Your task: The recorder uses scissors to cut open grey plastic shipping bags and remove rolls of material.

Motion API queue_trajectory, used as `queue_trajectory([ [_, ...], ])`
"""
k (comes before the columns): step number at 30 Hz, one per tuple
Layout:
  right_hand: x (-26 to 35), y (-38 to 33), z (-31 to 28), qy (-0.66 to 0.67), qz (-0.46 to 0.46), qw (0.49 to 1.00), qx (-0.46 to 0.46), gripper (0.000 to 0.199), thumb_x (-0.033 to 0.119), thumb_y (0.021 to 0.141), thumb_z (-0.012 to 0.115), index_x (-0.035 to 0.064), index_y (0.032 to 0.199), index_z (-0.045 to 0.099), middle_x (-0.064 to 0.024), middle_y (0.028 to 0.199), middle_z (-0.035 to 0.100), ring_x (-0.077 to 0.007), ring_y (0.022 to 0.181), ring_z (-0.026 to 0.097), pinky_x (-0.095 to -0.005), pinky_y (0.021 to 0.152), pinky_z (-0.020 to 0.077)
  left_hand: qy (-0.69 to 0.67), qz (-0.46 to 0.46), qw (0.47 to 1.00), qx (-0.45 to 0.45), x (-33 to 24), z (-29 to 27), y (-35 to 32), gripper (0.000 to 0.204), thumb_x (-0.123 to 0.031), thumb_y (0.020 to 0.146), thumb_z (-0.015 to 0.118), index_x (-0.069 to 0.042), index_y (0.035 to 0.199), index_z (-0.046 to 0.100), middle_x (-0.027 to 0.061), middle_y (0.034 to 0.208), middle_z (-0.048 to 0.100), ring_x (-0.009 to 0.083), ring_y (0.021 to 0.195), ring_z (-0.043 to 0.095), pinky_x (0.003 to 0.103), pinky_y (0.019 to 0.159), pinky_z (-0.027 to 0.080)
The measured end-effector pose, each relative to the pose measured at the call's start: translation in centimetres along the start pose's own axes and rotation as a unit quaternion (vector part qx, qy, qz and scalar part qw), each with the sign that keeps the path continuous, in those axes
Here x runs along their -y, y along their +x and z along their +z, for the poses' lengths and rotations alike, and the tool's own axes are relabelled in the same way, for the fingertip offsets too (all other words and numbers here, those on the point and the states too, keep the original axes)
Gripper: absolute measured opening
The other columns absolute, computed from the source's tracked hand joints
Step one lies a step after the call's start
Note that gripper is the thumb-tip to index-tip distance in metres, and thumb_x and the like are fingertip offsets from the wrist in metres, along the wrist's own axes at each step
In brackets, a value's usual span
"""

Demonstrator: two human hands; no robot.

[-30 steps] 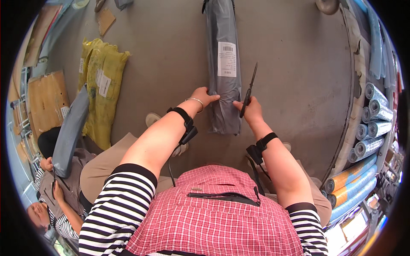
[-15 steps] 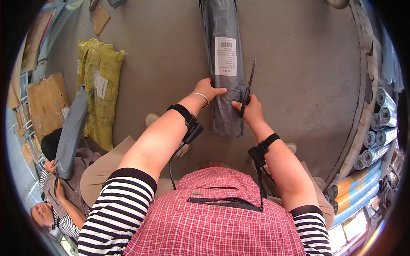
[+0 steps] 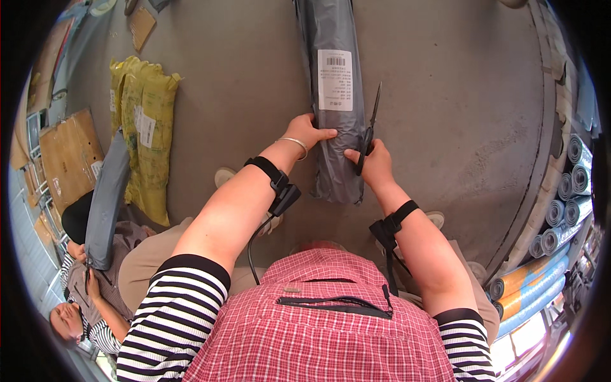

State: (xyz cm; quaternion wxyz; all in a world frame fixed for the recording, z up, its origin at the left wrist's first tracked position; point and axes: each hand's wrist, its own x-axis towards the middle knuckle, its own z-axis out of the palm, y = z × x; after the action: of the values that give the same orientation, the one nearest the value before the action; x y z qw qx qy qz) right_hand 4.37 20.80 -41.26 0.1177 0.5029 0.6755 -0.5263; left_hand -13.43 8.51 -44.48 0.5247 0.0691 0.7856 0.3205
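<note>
A long parcel in grey plastic wrap (image 3: 339, 172) stretches away from me, with a white printed label (image 3: 335, 79) on its upper side. My left hand (image 3: 309, 135) grips its left edge near the close end, thumb on top and fingers hidden underneath. At the right edge, my right hand (image 3: 375, 164) holds dark-handled scissors (image 3: 368, 135), their blades pointing away from me beside the parcel. The right thumb presses on the wrap; whether the other fingers also touch the parcel is hidden.
Yellow wrapped parcels (image 3: 153, 156) lie on the left, near a person (image 3: 102, 299) holding another grey parcel (image 3: 108, 197). Cardboard (image 3: 70, 153) leans farther left. Rolled sheets (image 3: 569, 210) are stacked along the right, beyond a raised floor edge (image 3: 544, 172).
Both hands keep their hold on the parcel and scissors. The parcel's label sits slightly farther from me, and the view has shifted a little.
</note>
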Motion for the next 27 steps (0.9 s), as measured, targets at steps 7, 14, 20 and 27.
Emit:
queue_trajectory([
  [7,-0.12,0.13,-0.14,-0.012,-0.004,1.000,-0.003,0.058,0.034,0.070,0.088,-0.0055,0.101,0.059,-0.0218,0.096,0.070,-0.0340,0.092,0.069,-0.0396,0.080,0.0524,-0.010,-0.002,1.000,-0.008,-0.38,0.15,-0.33,0.078,-0.028,0.070,0.088,0.015,0.126,0.055,0.0212,0.113,0.068,0.0262,0.100,0.067,0.034,0.084,0.052],
  [14,-0.27,0.18,-0.11,-0.026,-0.009,1.000,-0.011,0.060,0.034,0.070,0.088,-0.0063,0.103,0.059,-0.0225,0.095,0.069,-0.0356,0.091,0.068,-0.0404,0.080,0.0523,-0.023,0.010,1.000,0.002,-0.36,0.21,-0.29,0.076,-0.026,0.070,0.088,0.014,0.126,0.055,0.0208,0.113,0.068,0.0259,0.100,0.067,0.033,0.085,0.052],
  [20,-0.69,0.27,-0.02,-0.018,-0.013,1.000,-0.013,0.061,0.035,0.070,0.088,-0.0067,0.104,0.059,-0.0232,0.096,0.069,-0.0361,0.093,0.068,-0.0409,0.081,0.0521,-0.027,0.013,0.999,-0.010,-0.24,0.49,-0.20,0.078,-0.025,0.070,0.089,0.016,0.126,0.053,0.0221,0.116,0.067,0.0269,0.105,0.066,0.033,0.089,0.051],
  [27,-0.83,0.37,-0.11,-0.015,-0.007,1.000,-0.008,0.060,0.035,0.070,0.088,-0.0063,0.103,0.059,-0.0229,0.096,0.069,-0.0358,0.093,0.068,-0.0406,0.081,0.0520,-0.042,0.006,0.999,-0.009,0.13,0.74,0.14,0.079,-0.023,0.070,0.089,0.017,0.127,0.052,0.0223,0.117,0.066,0.0266,0.106,0.065,0.032,0.090,0.051],
])
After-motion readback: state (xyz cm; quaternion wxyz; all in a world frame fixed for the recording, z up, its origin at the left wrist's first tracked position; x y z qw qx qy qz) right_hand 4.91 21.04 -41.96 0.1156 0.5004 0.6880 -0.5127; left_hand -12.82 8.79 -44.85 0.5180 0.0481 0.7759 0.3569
